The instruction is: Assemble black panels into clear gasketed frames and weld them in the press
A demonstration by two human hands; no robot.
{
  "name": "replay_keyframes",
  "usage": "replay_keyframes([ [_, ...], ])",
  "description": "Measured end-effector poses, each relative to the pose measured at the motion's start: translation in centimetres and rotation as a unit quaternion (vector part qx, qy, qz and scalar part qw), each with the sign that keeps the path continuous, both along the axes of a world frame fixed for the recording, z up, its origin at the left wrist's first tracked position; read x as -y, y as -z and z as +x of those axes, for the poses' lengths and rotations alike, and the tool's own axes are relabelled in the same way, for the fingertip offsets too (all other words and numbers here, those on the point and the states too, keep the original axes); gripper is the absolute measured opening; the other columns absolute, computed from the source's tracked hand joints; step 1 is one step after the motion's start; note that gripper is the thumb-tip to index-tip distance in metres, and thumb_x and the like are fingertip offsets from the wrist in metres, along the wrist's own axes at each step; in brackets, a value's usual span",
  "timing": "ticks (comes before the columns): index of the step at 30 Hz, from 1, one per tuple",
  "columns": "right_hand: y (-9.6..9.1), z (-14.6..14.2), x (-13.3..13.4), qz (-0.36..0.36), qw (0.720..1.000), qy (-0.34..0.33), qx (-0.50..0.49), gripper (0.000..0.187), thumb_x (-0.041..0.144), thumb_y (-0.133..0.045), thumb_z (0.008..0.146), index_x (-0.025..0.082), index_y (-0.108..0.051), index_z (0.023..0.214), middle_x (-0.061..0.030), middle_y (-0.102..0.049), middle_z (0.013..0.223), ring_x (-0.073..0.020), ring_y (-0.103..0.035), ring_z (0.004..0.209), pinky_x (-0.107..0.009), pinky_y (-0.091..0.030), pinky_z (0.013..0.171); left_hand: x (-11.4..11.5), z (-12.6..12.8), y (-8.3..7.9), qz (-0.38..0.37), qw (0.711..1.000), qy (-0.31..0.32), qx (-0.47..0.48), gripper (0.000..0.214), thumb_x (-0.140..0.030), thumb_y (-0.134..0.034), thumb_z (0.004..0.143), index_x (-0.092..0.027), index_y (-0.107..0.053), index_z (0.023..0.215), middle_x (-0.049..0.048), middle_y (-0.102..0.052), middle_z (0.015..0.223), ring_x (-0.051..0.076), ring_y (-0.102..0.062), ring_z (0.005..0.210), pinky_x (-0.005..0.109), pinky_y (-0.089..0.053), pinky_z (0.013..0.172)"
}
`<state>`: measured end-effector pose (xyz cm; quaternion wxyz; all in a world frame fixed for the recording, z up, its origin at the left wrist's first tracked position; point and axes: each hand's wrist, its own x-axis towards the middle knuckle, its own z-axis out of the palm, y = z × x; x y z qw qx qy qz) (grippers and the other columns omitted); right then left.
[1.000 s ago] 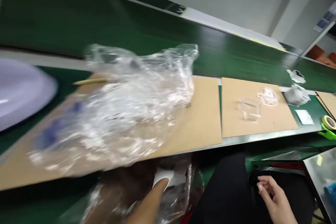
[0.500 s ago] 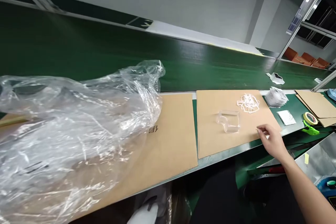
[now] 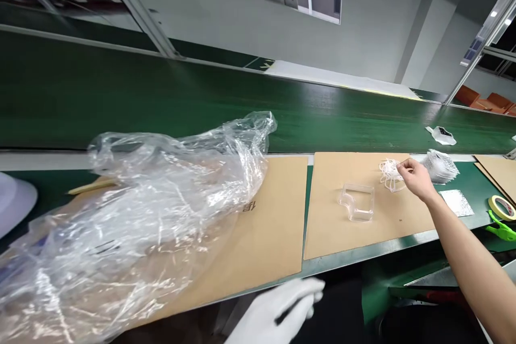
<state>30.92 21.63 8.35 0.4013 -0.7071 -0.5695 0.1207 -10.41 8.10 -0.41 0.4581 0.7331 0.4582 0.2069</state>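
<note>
Your right hand [image 3: 418,178] has reached the white bands [image 3: 389,170] on the cardboard [image 3: 330,236], bringing them within grasp; fingers narrow, grip unclear. Your gloved left hand [image 3: 278,309], loosely parted, seemingly empty, has risen.

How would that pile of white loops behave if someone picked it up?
The white loops would probably flop, since the thin strands curve loosely. They look light, being so slender. Lifting one might drag others, as they overlap in a heap.
</note>
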Motion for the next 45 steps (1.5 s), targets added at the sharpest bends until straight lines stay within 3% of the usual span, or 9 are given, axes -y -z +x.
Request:
replay_keyframes([
  [5, -1.6, -0.1, -0.9, 0.044, 0.987, -0.044, -0.15, 0.028, 0.05, -0.067, 0.089, 0.025, -0.058, 0.081, -0.0056, -0.079, 0.095, -0.0235, -0.072, 0.091, -0.04, -0.057, 0.088, -8.4, 6.9, -5.8, 0.178, 0.984, -0.019, -0.01, 0.051, -0.044, -0.055, 0.099, -0.022, -0.066, 0.145, 0.0105, -0.063, 0.154, 0.028, -0.059, 0.144, 0.042, -0.046, 0.124],
  [8, -2.3, -0.8, -0.9, 0.073, 0.97, -0.073, -0.218, 0.032, 0.055, -0.066, 0.092, 0.027, -0.055, 0.086, -0.0072, -0.081, 0.106, -0.024, -0.075, 0.104, -0.042, -0.058, 0.096, -12.5, 10.6, -6.5, 0.218, 0.969, 0.045, -0.111, 0.094, -0.053, -0.078, 0.081, -0.018, -0.048, 0.163, 0.0187, -0.036, 0.174, 0.039, -0.03, 0.163, 0.058, -0.032, 0.131],
  [11, -3.0, -1.3, -0.6, 0.075, 0.96, -0.098, -0.252, 0.038, 0.062, -0.073, 0.089, 0.027, -0.057, 0.088, -0.0084, -0.082, 0.109, -0.0268, -0.075, 0.115, -0.046, -0.057, 0.101, -14.2, 12.7, -6.0, 0.222, 0.958, 0.081, -0.165, 0.108, -0.055, -0.083, 0.075, -0.015, -0.043, 0.166, 0.0234, -0.032, 0.175, 0.044, -0.032, 0.161, 0.062, -0.035, 0.127],
  [15, -4.2, -1.6, 0.3, 0.087, 0.938, -0.127, -0.311, 0.041, 0.062, -0.079, 0.088, 0.028, -0.056, 0.088, -0.0067, -0.083, 0.116, -0.0274, -0.075, 0.119, -0.048, -0.054, 0.108, -13.9, 13.3, -5.1, 0.232, 0.957, 0.092, -0.149, 0.099, -0.046, -0.078, 0.078, -0.013, -0.044, 0.165, 0.0203, -0.045, 0.168, 0.041, -0.048, 0.152, 0.055, -0.04, 0.125],
  [19, -5.7, -1.8, 2.0, 0.067, 0.905, -0.173, -0.383, 0.039, 0.056, -0.083, 0.087, 0.028, -0.055, 0.088, -0.0054, -0.084, 0.114, -0.0275, -0.077, 0.117, -0.05, -0.053, 0.112, -13.5, 12.8, -5.4, 0.202, 0.966, 0.115, -0.115, 0.098, -0.048, -0.081, 0.077, -0.016, -0.046, 0.163, 0.0188, -0.044, 0.17, 0.041, -0.042, 0.156, 0.057, -0.037, 0.128],
  [24, -7.5, -3.5, 5.0, -0.04, 0.902, -0.248, -0.35, 0.034, 0.056, -0.076, 0.095, 0.028, -0.057, 0.094, -0.0082, -0.083, 0.12, -0.0294, -0.079, 0.108, -0.054, -0.058, 0.104, -14.4, 12.2, -9.8, 0.094, 0.99, 0.042, 0.099, 0.07, -0.053, -0.065, 0.096, -0.019, -0.055, 0.157, 0.0173, -0.054, 0.163, 0.037, -0.051, 0.15, 0.053, -0.042, 0.125],
  [29, -8.1, -6.0, 7.0, -0.051, 0.906, -0.27, -0.321, 0.035, 0.057, -0.078, 0.093, 0.025, -0.064, 0.093, -0.0093, -0.08, 0.117, -0.0285, -0.077, 0.108, -0.046, -0.066, 0.089, -13.7, 13.1, -13.8, -0.077, 0.957, 0.187, 0.207, 0.05, -0.056, -0.066, 0.097, -0.02, -0.074, 0.132, 0.0137, -0.08, 0.118, 0.03, -0.076, 0.103, 0.037, -0.063, 0.078],
  [33, -7.5, -6.4, 8.4, -0.035, 0.914, -0.24, -0.325, 0.036, 0.057, -0.081, 0.091, 0.022, -0.069, 0.092, -0.0076, -0.077, 0.107, -0.0229, -0.074, 0.1, -0.037, -0.067, 0.079, -12.4, 13.8, -13.6, -0.08, 0.966, 0.151, 0.195, 0.039, -0.054, -0.067, 0.095, -0.017, -0.078, 0.093, 0.0084, -0.079, 0.087, 0.021, -0.072, 0.076, 0.03, -0.054, 0.065],
  [45, -5.8, -6.2, 11.9, -0.036, 0.937, -0.206, -0.278, 0.041, 0.061, -0.081, 0.089, 0.021, -0.073, 0.096, -0.0001, -0.069, 0.079, -0.0169, -0.07, 0.072, -0.032, -0.061, 0.069, -10.2, 14.2, -12.9, -0.074, 0.944, -0.006, 0.321, 0.039, -0.043, -0.087, 0.076, -0.016, -0.074, 0.102, 0.0072, -0.08, 0.09, 0.024, -0.076, 0.088, 0.035, -0.057, 0.078],
])
